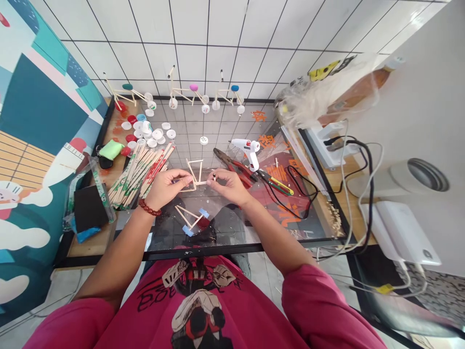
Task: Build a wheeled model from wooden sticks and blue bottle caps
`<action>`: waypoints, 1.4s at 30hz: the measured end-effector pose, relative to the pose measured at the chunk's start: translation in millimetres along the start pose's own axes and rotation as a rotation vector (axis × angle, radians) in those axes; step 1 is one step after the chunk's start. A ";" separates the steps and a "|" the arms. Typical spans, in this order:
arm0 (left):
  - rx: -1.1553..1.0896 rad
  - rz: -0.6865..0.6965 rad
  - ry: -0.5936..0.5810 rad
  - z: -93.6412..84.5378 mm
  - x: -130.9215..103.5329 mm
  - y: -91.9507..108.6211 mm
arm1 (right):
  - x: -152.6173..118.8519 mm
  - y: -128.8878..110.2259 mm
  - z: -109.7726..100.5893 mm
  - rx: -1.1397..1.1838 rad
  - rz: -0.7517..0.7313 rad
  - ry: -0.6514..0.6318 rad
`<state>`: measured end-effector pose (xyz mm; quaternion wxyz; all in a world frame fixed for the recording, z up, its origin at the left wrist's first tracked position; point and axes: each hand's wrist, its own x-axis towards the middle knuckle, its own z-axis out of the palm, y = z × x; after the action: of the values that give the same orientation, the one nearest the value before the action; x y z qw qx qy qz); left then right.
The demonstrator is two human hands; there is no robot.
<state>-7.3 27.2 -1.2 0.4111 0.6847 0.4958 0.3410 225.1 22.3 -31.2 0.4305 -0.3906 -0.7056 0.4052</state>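
Observation:
A small frame of thin wooden sticks (200,170) is held above the glass table between both hands. My left hand (170,185) pinches its left side, with a beaded bracelet at the wrist. My right hand (229,186) has its fingers closed on a short dark-tipped stick piece (214,177) at the frame's right end. Nearer the table's front edge lies another stick triangle with blue pieces at two corners (192,221). A white bottle cap (204,140) lies beyond the hands.
Wrapped chopsticks (136,177) and bottle caps (152,133) lie left. Pliers (234,165), a white glue gun (249,150), a yellow cutter (279,184) and black cable lie right. Three finished stick models, one with a pink oval (193,87), stand along the back edge.

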 end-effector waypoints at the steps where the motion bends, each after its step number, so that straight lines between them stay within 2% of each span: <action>1: 0.024 0.017 0.017 1.1 -0.3 -0.2 | -0.1 1.1 0.5 -0.014 -0.015 -0.003; 5: 0.139 0.111 0.066 5.7 -1.2 -1.2 | -0.3 6.1 2.8 -0.083 -0.078 -0.007; 10: 0.192 0.187 0.017 6.4 -0.7 -6.2 | -0.1 12.1 4.2 -0.194 -0.119 -0.011; 19: 0.331 0.155 -0.090 1.5 2.3 -14.4 | -1.8 16.7 5.7 -0.273 -0.157 0.003; 28: 0.294 0.117 -0.053 7.8 1.7 -18.1 | 0.3 20.8 7.0 -0.238 -0.120 -0.024; 35: 0.218 0.024 -0.127 -5.8 4.7 -12.9 | 0.2 22.3 6.2 -0.284 -0.121 -0.054; 39: 0.149 -0.068 -0.119 -12.5 5.2 -14.3 | 0.1 21.6 5.4 -0.295 -0.125 -0.056; 42: 0.069 -0.047 -0.154 -16.9 4.7 -14.4 | 0.2 20.3 4.9 -0.309 -0.120 -0.058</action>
<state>-26.5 38.0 -6.7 0.4322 0.7108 0.4901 0.2605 224.6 28.7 -51.1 0.3679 -0.3975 -0.7938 0.2767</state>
